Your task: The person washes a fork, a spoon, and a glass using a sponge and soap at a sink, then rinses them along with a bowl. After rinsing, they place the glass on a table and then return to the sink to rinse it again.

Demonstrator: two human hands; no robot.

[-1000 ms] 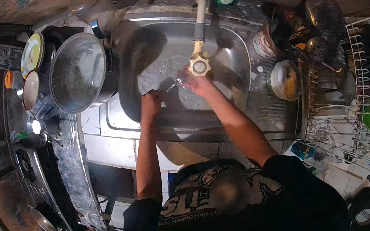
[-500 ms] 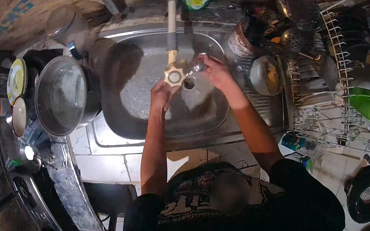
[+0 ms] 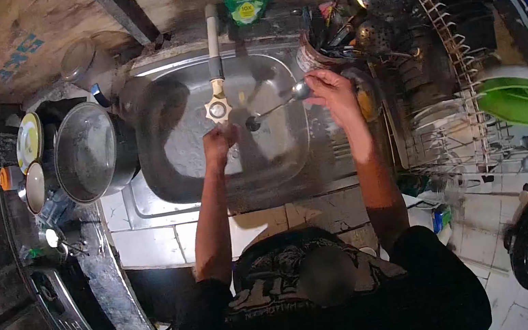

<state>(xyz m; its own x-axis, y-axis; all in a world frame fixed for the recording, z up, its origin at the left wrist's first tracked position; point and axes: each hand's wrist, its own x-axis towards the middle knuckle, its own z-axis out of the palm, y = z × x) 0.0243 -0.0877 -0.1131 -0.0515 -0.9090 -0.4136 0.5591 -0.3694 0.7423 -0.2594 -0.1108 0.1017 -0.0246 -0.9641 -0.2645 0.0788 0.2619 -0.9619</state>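
Note:
My right hand [image 3: 334, 95] is closed on a metal spoon [image 3: 300, 91] by its bowl end, over the right side of the sink. The spoon's thin handle slants down-left toward the drain hole [image 3: 253, 123]. My left hand [image 3: 219, 146] is closed over the sink, just below the cream tap [image 3: 219, 106] with its star-shaped knob. Whether its fingers hold anything is hidden. Beneath both hands lies the steel sink [image 3: 173, 179], its bottom wet.
A large pot [image 3: 87, 155] stands left of the sink, beside plates. At right are a utensil container [image 3: 311, 59] and a white wire dish rack [image 3: 466, 91] with green dishes [image 3: 513, 105]. Behind the tap stands a green soap pouch [image 3: 247, 2].
My right hand has moved right with the spoon, away from the tap and toward the utensil container. My left hand has dropped slightly below the tap knob. The view has shifted right.

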